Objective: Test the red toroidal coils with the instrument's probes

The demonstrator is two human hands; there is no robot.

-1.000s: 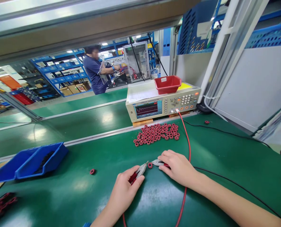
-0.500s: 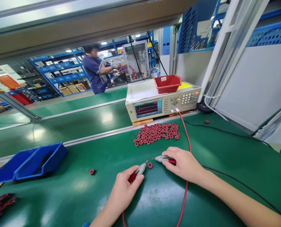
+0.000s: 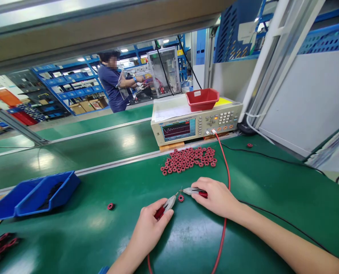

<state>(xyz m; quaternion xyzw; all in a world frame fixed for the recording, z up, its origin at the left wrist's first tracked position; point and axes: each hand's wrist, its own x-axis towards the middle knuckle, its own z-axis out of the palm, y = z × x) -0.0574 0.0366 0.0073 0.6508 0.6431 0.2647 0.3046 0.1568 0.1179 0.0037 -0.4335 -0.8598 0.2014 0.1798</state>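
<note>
My left hand (image 3: 155, 224) is closed around a grey and red test clip (image 3: 169, 204), its tip pointing up and right. Another test clip (image 3: 191, 191) is pinched in my right hand (image 3: 215, 198), pointing left. Between the two clip tips lies a small red wound ring coil (image 3: 181, 198) with thin wire ends sticking up. The right clip's tip is at these wire ends; whether it grips one I cannot tell. The left tip is close beside them. A heap of similar coils (image 3: 186, 161) lies beyond my hands.
A bench tester (image 3: 198, 125) with a lit screen stands behind the heap, with a red bin (image 3: 202, 99) on top. Blue bins (image 3: 48, 196) sit at left. Single coils (image 3: 110, 206) lie apart. A red cable (image 3: 225, 190) passes under my right forearm. A co-worker (image 3: 112, 83) stands beyond the bench.
My right hand has moved left, bringing its clip tip to the coil's wire ends. My left hand has hardly moved. A red light at the tester's upper right has gone out.
</note>
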